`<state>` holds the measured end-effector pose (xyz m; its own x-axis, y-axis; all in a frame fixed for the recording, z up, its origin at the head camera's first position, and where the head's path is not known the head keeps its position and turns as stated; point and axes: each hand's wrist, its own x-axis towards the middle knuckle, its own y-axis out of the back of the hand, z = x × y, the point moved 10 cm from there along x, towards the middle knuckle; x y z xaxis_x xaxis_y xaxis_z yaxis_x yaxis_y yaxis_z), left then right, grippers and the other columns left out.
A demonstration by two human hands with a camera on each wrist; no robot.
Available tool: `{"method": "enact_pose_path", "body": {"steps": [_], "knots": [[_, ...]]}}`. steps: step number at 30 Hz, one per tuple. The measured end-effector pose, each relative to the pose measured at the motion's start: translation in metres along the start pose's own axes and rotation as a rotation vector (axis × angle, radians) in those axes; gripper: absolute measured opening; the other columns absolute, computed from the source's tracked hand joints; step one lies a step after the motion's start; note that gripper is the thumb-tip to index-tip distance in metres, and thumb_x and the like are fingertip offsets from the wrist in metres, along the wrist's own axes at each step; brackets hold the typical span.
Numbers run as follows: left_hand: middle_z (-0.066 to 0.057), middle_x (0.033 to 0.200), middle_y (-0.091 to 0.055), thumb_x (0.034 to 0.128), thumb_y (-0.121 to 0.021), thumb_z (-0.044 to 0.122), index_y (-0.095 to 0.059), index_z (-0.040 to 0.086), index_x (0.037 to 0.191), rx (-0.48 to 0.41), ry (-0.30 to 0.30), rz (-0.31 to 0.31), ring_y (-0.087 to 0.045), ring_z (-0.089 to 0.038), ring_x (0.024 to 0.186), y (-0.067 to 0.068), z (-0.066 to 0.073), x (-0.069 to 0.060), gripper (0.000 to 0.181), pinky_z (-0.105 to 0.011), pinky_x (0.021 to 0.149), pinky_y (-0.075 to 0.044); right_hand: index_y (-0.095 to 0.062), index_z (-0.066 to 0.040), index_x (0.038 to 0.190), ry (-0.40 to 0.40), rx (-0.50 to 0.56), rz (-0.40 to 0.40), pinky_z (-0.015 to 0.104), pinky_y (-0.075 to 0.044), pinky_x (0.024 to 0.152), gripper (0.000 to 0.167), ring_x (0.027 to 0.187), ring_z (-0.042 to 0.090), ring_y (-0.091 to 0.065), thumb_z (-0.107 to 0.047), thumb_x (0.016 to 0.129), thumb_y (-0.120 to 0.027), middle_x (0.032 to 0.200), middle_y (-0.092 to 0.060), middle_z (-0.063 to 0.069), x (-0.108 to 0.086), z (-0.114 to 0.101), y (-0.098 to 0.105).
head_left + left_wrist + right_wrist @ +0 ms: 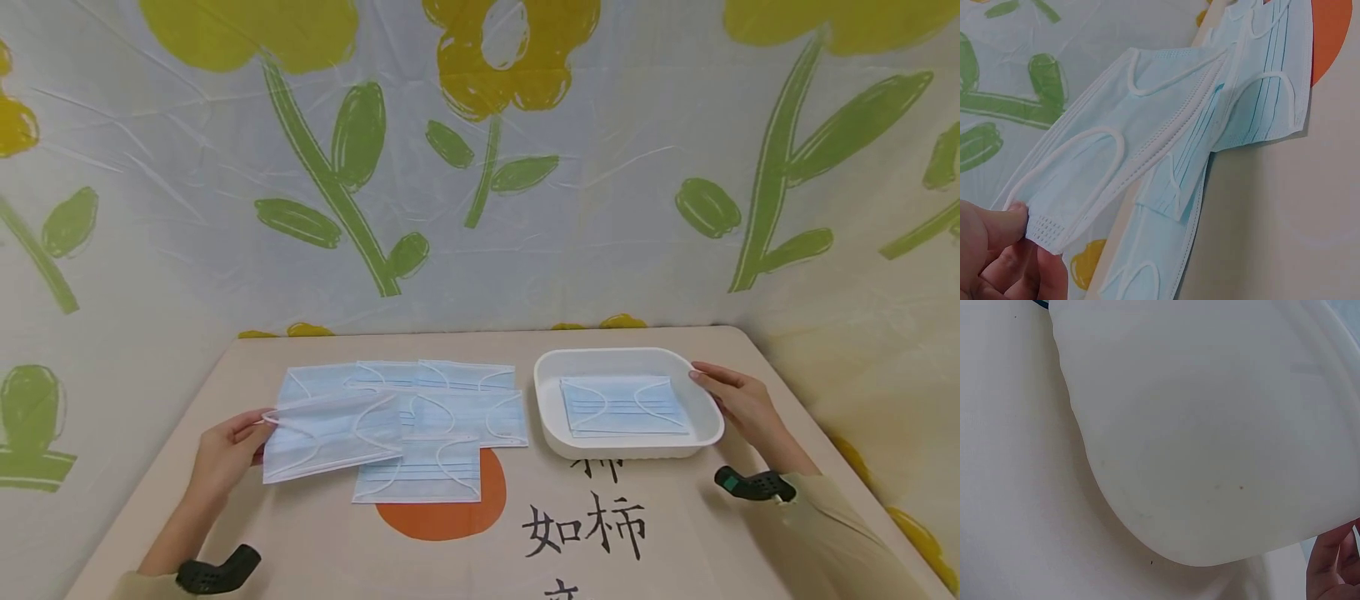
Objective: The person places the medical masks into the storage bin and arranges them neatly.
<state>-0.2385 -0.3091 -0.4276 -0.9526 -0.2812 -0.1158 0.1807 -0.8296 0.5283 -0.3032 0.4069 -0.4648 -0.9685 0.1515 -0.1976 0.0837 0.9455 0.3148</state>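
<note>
Between thumb and fingers, my left hand (231, 450) pinches the left edge of a light blue face mask (333, 440), raised and tilted over other masks. In the left wrist view the thumb presses on a corner of this mask (1085, 150), beside an ear loop. Several more face masks (468, 417) lie overlapping on the table under and beside it. On the right, my right hand (738, 400) grips the right rim of a white plastic tray (551, 421). Inside the tray lie face masks (626, 407), stacked flat. The right wrist view shows mostly the tray's outer wall (1210, 437).
The beige table (300, 542) carries an orange circle (442, 521) and black written characters (585, 529). Behind and at both sides hangs a white cloth (615, 225) printed with yellow flowers and green leaves. Each wrist wears a black band (217, 571).
</note>
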Motion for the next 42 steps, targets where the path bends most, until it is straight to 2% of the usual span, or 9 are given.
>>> {"method": "enact_pose_path", "body": {"steps": [6, 13, 20, 28, 31, 37, 42], "knots": [[0.011, 0.09, -0.072, 0.0963, -0.057, 0.018, -0.053, -0.006, 0.131, -0.052, -0.005, -0.011, -0.059, 0.002, 0.067, -0.014, 0.01, 0.002, 0.042, -0.018, 0.061, -0.054, -0.045, -0.005, 0.141, 0.003, -0.033, 0.011, 0.007, -0.05, 0.072, 0.069, 0.083, -0.016, -0.051, -0.048, 0.089, -0.062, 0.091, -0.049, -0.033, 0.001, 0.002, 0.003], [-0.006, 0.103, -0.074, 0.0965, -0.057, 0.019, -0.054, -0.005, 0.131, -0.054, -0.009, -0.032, -0.059, 0.002, 0.067, -0.034, 0.024, 0.003, 0.041, -0.017, 0.062, -0.054, -0.046, -0.007, 0.141, 0.001, -0.024, 0.017, 0.007, -0.05, 0.073, 0.071, 0.084, -0.015, -0.051, -0.05, 0.088, -0.063, 0.091, -0.048, -0.032, 0.002, 0.005, 0.004], [0.003, 0.093, -0.073, 0.096, -0.057, 0.015, -0.056, -0.004, 0.129, -0.109, -0.03, -0.04, -0.058, 0.001, 0.065, -0.052, 0.035, 0.007, 0.038, -0.016, 0.06, -0.053, -0.052, -0.01, 0.137, 0.008, 0.023, 0.017, 0.008, -0.051, 0.072, 0.062, 0.081, -0.016, -0.053, -0.046, 0.088, -0.065, 0.089, -0.051, -0.033, 0.001, 0.003, 0.003], [-0.003, 0.097, -0.073, 0.0957, -0.058, 0.016, -0.057, -0.003, 0.127, -0.141, -0.023, -0.056, -0.058, -0.001, 0.064, -0.073, 0.043, 0.006, 0.036, -0.016, 0.059, -0.052, -0.047, -0.008, 0.141, -0.011, 0.041, 0.014, 0.01, -0.052, 0.073, 0.067, 0.082, -0.013, -0.054, -0.045, 0.088, -0.065, 0.089, -0.052, -0.033, 0.002, 0.002, -0.003], [-0.007, 0.1, -0.073, 0.096, -0.057, 0.016, -0.058, -0.003, 0.127, -0.149, -0.031, -0.065, -0.057, -0.003, 0.064, -0.082, 0.048, 0.007, 0.036, -0.016, 0.059, -0.052, -0.051, -0.011, 0.139, -0.004, 0.054, 0.01, 0.01, -0.052, 0.072, 0.063, 0.082, -0.013, -0.054, -0.044, 0.087, -0.066, 0.088, -0.053, -0.033, 0.002, 0.002, -0.002], [-0.02, 0.116, -0.067, 0.097, -0.056, 0.017, -0.058, 0.0, 0.129, -0.156, -0.042, -0.088, -0.058, -0.005, 0.067, -0.097, 0.062, 0.007, 0.036, -0.015, 0.06, -0.052, -0.059, -0.016, 0.131, 0.018, 0.075, 0.017, 0.009, -0.052, 0.072, 0.051, 0.081, -0.013, -0.055, -0.042, 0.088, -0.067, 0.087, -0.055, -0.034, 0.001, 0.001, 0.0], [-0.017, 0.111, -0.07, 0.0961, -0.058, 0.017, -0.06, 0.0, 0.126, -0.184, -0.06, -0.095, -0.057, -0.005, 0.066, -0.108, 0.072, 0.009, 0.034, -0.015, 0.059, -0.051, -0.059, -0.015, 0.131, 0.018, 0.071, 0.018, 0.01, -0.052, 0.072, 0.051, 0.081, -0.013, -0.055, -0.042, 0.087, -0.067, 0.087, -0.056, -0.034, 0.0, 0.0, 0.001]]}}
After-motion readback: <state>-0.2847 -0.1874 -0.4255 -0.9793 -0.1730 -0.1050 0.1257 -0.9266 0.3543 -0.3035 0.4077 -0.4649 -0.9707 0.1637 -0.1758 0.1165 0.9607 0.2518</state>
